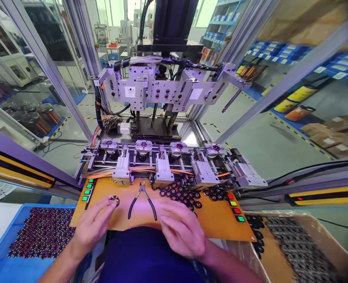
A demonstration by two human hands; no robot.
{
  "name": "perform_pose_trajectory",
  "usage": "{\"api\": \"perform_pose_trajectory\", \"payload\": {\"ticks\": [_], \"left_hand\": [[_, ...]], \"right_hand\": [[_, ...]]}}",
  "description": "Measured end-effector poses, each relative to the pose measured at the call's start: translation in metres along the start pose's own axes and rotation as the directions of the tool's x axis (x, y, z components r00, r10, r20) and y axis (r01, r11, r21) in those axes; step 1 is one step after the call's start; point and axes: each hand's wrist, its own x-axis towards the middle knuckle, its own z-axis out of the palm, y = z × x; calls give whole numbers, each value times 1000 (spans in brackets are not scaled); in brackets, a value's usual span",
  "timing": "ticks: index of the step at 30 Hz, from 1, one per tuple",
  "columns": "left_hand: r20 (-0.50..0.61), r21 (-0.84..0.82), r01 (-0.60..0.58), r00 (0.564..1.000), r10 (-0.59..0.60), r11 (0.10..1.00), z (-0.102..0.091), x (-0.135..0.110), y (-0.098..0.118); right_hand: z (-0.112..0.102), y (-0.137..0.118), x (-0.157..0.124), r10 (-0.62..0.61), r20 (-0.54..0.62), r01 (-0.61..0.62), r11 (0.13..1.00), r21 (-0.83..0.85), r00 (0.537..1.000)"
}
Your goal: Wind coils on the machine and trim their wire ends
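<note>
My left hand (92, 222) is closed, with a small dark ring-shaped motor core (115, 201) pinched at its fingertips above the left part of the orange work board (215, 224). My right hand (182, 226) hovers over the board's middle, its fingers loosely bent and no object visible in them. Between the hands lie diagonal cutters (142, 198), handles spread toward me. Just beyond the right hand, many black ring cores (182, 194) lie in a loose heap. Farther back is a row of round metal fixtures (143, 146); red-marked rings sit in some of them.
A blue tray (2, 251) of reddish wound cores stands at left. On the right is a box (333, 239) with grey and black cores. Coloured buttons (236, 211) line both board ends. Yellow-black bars (324, 196) flank the machine frame. A metal gantry (162, 90) hangs above the fixtures.
</note>
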Motion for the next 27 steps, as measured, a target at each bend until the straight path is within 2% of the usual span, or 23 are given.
{"api": "perform_pose_trajectory", "payload": {"ticks": [4,7,10,13,15,16,18,19,21,23,25,27], "left_hand": [[69,23,130,989,-131,991,53,-44,-23],[88,65,183,978,-188,981,77,-57,-34],[88,97,194,975,-202,976,82,-59,-37],[103,92,146,982,-155,985,61,-48,-33],[91,78,98,990,-105,992,38,-23,-31],[75,69,70,994,-75,995,27,-3,-31],[0,52,-38,999,38,998,13,52,-35],[-13,45,-76,997,76,996,12,84,-38],[73,1,-76,995,75,997,23,148,-46],[220,-20,-40,975,43,999,46,200,-55],[301,-16,-53,952,56,998,72,232,-65],[368,-5,-59,928,57,998,90,244,-74]], "right_hand": [[-10,4,-37,231,53,-226,971,-83,971],[-10,5,-45,280,102,-271,958,-100,954],[-14,11,-41,239,158,-229,970,-76,958],[-33,30,-33,183,189,-161,979,-127,965],[-52,51,-22,160,211,-117,973,-200,964],[-62,64,-13,155,227,-99,965,-241,962],[-77,94,11,176,290,-74,941,-331,941],[-80,110,26,214,345,-76,925,-372,914],[-78,143,57,294,462,-81,901,-426,837],[-67,172,83,335,523,-84,891,-446,784],[-53,194,100,367,566,-91,886,-455,738],[-40,208,108,403,608,-105,880,-464,684]]}}
